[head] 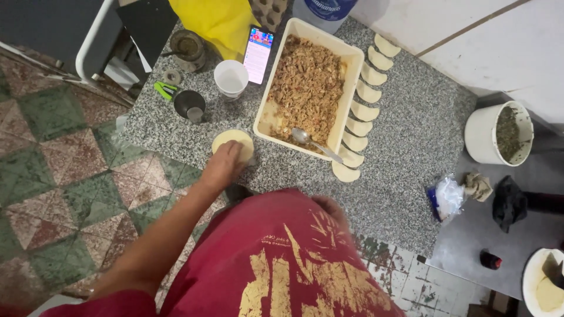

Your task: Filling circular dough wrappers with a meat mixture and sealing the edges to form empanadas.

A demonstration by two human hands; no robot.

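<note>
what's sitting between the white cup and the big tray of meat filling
In the head view, a phone with its screen lit lies on the granite counter between the white cup and the filling tray.

Left hand (226,161) on dough disc (231,141), filling tray (262,120) beside

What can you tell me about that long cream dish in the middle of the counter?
The dish is a deep, cream rectangular tray, seemingly plastic or ceramic, lying at a slant on the speckled counter. It is mostly full of brown shredded filling, with its near corner scraped almost bare. A metal spoon rests in that near end, handle over the rim. Folded pastries line its right side, close against the wall.
</note>
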